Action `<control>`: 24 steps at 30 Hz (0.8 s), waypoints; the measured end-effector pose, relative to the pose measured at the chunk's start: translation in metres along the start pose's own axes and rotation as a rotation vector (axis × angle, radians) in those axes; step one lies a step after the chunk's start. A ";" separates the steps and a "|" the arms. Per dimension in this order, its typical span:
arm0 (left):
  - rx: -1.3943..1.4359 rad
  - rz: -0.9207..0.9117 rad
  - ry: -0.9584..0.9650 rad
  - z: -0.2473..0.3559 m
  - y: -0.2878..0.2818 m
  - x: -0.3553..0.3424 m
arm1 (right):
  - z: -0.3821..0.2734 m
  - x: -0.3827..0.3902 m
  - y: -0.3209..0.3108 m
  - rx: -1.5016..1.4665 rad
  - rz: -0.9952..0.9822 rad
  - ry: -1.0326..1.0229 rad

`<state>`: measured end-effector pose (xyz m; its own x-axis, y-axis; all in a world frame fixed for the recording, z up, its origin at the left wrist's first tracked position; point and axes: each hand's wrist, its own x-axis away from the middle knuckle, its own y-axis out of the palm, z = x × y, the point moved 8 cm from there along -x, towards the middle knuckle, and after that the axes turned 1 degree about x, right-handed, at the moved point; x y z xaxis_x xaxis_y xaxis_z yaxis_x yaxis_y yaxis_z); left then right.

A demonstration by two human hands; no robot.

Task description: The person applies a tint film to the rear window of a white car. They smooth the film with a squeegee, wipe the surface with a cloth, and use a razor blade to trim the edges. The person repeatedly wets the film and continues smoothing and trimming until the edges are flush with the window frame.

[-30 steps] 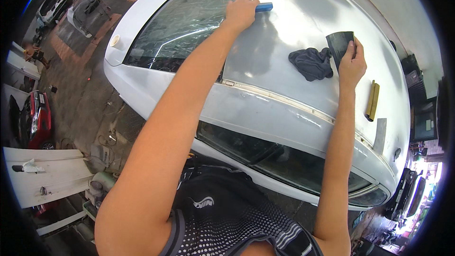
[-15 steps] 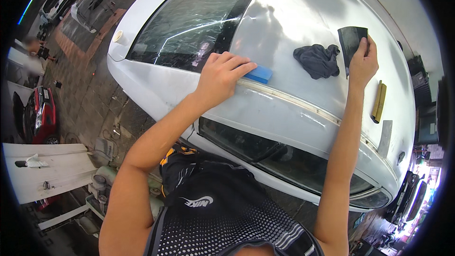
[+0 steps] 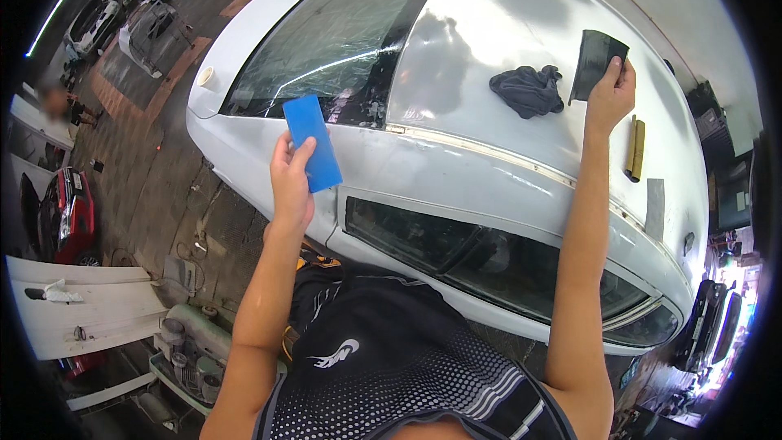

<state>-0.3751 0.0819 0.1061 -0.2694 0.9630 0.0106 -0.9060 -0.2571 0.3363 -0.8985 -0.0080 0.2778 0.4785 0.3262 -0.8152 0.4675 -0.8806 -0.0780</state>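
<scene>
My left hand [image 3: 287, 175] grips a flat blue sanding block [image 3: 314, 143], raised in front of the car's side near the windshield corner, its broad blue face turned up. In my right hand [image 3: 611, 99] is a dark sheet of sandpaper [image 3: 599, 57], pinched at its lower right edge and slightly curved, over the car roof [image 3: 456, 81]. Left of that sheet, a crumpled dark grey cloth [image 3: 525, 91] rests on the roof. A folded yellowish-brown strip [image 3: 635, 149] lies just below and right of my right hand.
The plastic-covered windshield [image 3: 318, 49] is at the roof's left. A grey flat strip [image 3: 655, 208] and a small dark lump [image 3: 689, 243] sit near the roof's right edge. A white panel [image 3: 90, 305] and a red car [image 3: 69, 212] stand left; a person is farther back.
My left hand has lifted the blue sanding block off the roof edge, moved it left toward me and turned its broad face up. My right hand has shifted slightly with the sandpaper.
</scene>
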 end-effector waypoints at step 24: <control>0.223 -0.172 -0.028 0.008 0.070 0.067 | -0.158 0.289 0.081 -0.941 -0.788 0.964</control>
<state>-0.4544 0.1294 0.1383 -0.1061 0.9936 -0.0393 -0.8426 -0.0689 0.5341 -0.6052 0.0697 0.1264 0.0033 0.9986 -0.0522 0.9241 0.0169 0.3817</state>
